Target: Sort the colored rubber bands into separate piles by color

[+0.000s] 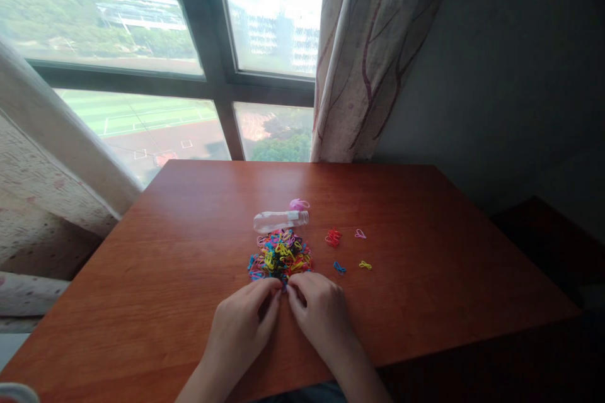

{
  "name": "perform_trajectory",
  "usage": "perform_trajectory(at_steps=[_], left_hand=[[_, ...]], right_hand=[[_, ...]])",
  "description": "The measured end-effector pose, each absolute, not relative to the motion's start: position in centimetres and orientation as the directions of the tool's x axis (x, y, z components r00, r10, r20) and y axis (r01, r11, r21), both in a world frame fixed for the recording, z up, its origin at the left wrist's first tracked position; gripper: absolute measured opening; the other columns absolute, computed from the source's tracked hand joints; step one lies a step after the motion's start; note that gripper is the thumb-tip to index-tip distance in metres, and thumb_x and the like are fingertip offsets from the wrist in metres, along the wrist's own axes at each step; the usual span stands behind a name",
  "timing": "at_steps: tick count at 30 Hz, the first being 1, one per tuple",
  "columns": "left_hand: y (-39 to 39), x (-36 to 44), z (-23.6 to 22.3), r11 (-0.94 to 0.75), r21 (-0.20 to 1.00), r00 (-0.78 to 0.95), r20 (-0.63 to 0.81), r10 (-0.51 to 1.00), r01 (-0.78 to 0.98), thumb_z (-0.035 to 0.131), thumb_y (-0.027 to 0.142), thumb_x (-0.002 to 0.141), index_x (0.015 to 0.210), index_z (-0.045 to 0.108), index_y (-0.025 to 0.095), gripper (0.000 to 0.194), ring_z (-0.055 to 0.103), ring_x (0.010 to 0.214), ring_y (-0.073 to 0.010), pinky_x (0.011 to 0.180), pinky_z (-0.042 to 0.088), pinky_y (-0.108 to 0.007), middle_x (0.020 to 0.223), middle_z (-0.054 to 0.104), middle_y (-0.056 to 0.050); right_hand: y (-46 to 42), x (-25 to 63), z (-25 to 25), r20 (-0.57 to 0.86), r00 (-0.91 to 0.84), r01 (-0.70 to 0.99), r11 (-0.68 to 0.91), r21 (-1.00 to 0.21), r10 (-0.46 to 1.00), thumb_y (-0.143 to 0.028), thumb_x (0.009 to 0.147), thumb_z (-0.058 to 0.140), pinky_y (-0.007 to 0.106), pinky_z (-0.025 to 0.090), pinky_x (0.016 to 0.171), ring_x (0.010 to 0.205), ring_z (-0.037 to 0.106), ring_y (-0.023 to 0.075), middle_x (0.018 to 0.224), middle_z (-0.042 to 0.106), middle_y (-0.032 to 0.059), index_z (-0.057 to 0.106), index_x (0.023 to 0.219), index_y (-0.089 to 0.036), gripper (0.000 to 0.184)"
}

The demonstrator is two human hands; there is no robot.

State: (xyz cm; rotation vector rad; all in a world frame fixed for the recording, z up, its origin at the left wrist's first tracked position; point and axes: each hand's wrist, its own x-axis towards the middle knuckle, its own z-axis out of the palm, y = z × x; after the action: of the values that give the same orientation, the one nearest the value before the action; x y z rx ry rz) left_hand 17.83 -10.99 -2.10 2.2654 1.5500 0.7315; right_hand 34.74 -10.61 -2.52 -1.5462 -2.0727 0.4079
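Note:
A heap of small coloured rubber bands (282, 250) in yellow, blue, pink, red and black lies on the wooden table. At its near edge my left hand (241, 318) has thumb and index finger pinched together. My right hand (321, 312) is pinched in the same way, its fingertips almost meeting the left ones. A dark bluish bit shows between the fingertips, too small to tell whether it is held or part of the heap. To the right lie a red bunch of bands (333, 237), a pink band (360, 233), a blue bunch (339, 268) and a yellow bunch (365, 265).
Just behind the heap a clear plastic bottle (278, 221) lies on its side, its neck to the right. A pink looped item (299, 204) sits behind the neck. The table (425, 201) reaches back to a window and a patterned curtain (363, 56).

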Motion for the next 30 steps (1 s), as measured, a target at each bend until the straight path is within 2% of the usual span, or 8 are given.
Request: perform_trajectory(at_steps=[12,19,25,30], left_hand=[[-11.05,17.79,-2.16,-0.373,0.527,0.279,0.251,0.927,0.764,0.050,0.022,0.091,0.094,0.065,0.025,0.015,0.072,0.075,-0.0168,0.066,0.052,-0.024,0.087,0.075,0.001],[-11.06,17.77,-2.17,-0.363,0.534,0.268,0.248,0.931,0.764,0.050,0.023,0.092,0.096,0.065,0.025,0.015,0.072,0.078,-0.0174,0.069,0.053,-0.025,0.091,0.075,0.000],[-11.02,17.82,-2.18,-0.370,0.525,0.268,0.262,0.927,0.767,0.049,0.024,0.092,0.095,0.065,0.024,0.016,0.072,0.077,-0.0175,0.068,0.054,-0.025,0.090,0.075,0.000],[-10.99,17.80,-2.34,-0.370,0.520,0.265,0.268,0.926,0.770,0.049,0.024,0.092,0.096,0.065,0.024,0.016,0.073,0.078,-0.0179,0.067,0.054,-0.026,0.091,0.076,0.000]], right_hand=[[-11.01,35.00,-2.99,0.263,-0.174,0.691,0.308,-0.654,0.949,-0.013,0.086,0.053,0.024,0.034,0.064,0.064,0.056,0.0136,0.068,0.060,-0.0023,0.057,0.075,-0.022,0.015],[-10.91,34.67,-2.45,0.214,-0.225,0.736,0.310,-0.601,0.950,-0.013,0.090,0.056,0.024,0.037,0.070,0.078,0.062,0.0164,0.083,0.069,0.0000,0.063,0.087,-0.023,0.013],[-10.76,34.64,-2.58,0.199,-0.231,0.758,0.304,-0.576,0.952,-0.011,0.087,0.058,0.025,0.033,0.065,0.073,0.060,0.0154,0.077,0.066,-0.0015,0.059,0.079,-0.023,0.014],[-10.98,34.79,-2.75,0.250,-0.225,0.702,0.335,-0.629,0.942,-0.012,0.088,0.055,0.026,0.032,0.064,0.069,0.057,0.0143,0.074,0.063,-0.0024,0.057,0.079,-0.023,0.013]])
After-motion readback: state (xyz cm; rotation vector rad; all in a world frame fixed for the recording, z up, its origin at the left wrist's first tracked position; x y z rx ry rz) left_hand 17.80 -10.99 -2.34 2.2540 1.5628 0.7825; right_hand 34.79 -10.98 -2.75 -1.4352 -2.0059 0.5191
